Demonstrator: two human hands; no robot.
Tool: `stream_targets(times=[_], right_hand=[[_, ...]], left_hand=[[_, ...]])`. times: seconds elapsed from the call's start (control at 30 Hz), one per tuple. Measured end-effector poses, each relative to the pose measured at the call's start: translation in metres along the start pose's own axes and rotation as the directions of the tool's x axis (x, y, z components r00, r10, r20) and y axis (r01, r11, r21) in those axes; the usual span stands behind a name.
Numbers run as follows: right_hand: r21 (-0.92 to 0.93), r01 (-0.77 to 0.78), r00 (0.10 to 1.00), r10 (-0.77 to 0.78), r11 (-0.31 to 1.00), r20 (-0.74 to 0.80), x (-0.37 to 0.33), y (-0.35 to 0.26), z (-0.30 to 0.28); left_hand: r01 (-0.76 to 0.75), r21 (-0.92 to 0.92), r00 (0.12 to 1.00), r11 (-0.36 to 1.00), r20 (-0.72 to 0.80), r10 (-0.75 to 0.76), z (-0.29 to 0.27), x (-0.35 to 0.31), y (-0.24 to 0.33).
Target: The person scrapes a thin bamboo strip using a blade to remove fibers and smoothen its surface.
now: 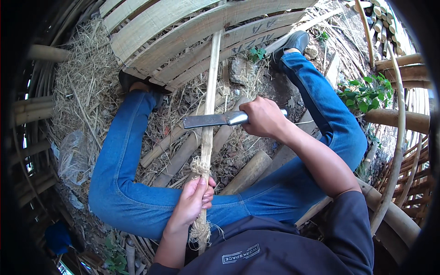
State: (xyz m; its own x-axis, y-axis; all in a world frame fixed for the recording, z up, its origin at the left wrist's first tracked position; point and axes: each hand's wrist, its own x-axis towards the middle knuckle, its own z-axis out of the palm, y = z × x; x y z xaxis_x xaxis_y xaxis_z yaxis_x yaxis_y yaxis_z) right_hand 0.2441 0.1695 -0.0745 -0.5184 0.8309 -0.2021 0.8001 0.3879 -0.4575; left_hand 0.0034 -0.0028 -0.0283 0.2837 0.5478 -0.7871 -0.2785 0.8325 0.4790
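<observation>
My left hand (196,196) is wrapped around the lower part of a long pale split-bamboo strip (211,87). Away from me the strip runs up to a slatted wooden panel (183,41); its near end points at my waist. Curled shavings (199,166) cling to the strip just above my left hand, and a larger tangle of shavings (200,231) hangs below it. My right hand (263,118) is closed around the handle of a knife (208,121). Its broad dark blade lies crosswise over the strip, pointing left. Fingers hide most of the handle.
Bamboo pieces (245,172) and dry shavings (87,73) cover the ground between and beside my legs. A clear plastic bag (73,158) lies at left. Green plants (366,94), a bent pole (396,151) and stacked bamboo (382,25) stand at right.
</observation>
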Motion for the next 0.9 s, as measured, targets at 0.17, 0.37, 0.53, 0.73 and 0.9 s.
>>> stream_targets(times=[0.17, 0.37, 0.53, 0.73, 0.9], right_hand=[[-0.007, -0.008, 1.000, 0.008, 1.000, 0.015, -0.006, 0.000, -0.004], [-0.180, 0.002, 0.994, 0.018, 0.984, 0.111, -0.019, -0.018, -0.060], [-0.234, -0.005, 0.998, 0.021, 0.972, 0.064, -0.012, -0.011, -0.066], [-0.003, -0.091, 0.996, 0.091, 0.996, 0.000, -0.012, -0.005, -0.034], [0.066, -0.067, 0.998, 0.067, 0.996, -0.001, -0.017, 0.000, -0.012]], left_hand=[[-0.014, 0.040, 1.000, 0.999, 0.004, 0.014, -0.002, 0.004, -0.003], [0.000, -0.097, 0.998, 0.995, 0.065, 0.007, -0.004, -0.002, 0.004], [-0.075, 0.249, 0.993, 0.966, 0.108, 0.049, -0.002, 0.001, 0.010], [-0.090, 0.406, 0.994, 0.909, -0.014, 0.105, 0.007, 0.008, 0.012], [-0.084, 0.100, 0.996, 0.991, -0.012, 0.085, 0.020, 0.014, -0.015]])
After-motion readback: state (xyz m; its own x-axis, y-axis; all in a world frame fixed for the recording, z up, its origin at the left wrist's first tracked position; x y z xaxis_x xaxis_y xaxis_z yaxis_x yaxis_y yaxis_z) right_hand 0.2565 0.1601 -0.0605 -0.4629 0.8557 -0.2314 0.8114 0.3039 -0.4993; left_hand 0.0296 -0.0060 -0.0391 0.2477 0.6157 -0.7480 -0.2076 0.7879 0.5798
